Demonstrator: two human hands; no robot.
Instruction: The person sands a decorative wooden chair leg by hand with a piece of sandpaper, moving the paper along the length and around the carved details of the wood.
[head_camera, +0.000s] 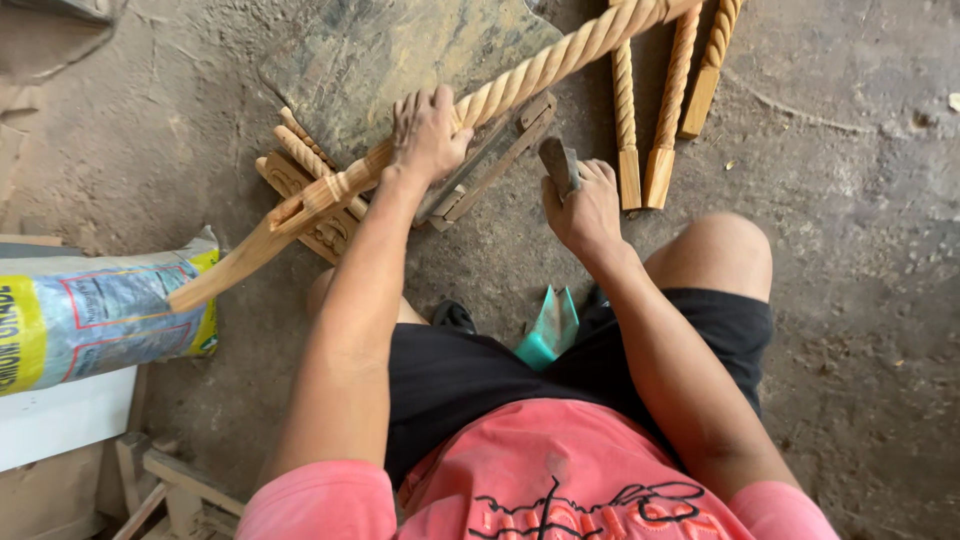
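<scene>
On dusty floor (850, 330), left hand (428, 135) clamps twisted wooden spindle (520, 80); right hand (585, 210) grips dark tool (558, 165); hands apart.

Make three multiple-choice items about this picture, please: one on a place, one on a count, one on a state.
1. Where does the printed sack lie?
A. at the left edge
B. behind the twisted legs
C. on the person's lap

2. How many short twisted legs lie at the top right?
A. one
B. three
C. six

3. What does the left hand do?
A. hangs free
B. presses on the long twisted wooden piece
C. holds the sack

Answers:
1 A: the sack is at the left edge.
2 B: three legs show there.
3 B: its palm lies on the piece, while the right hand grips a dark tool.
</scene>
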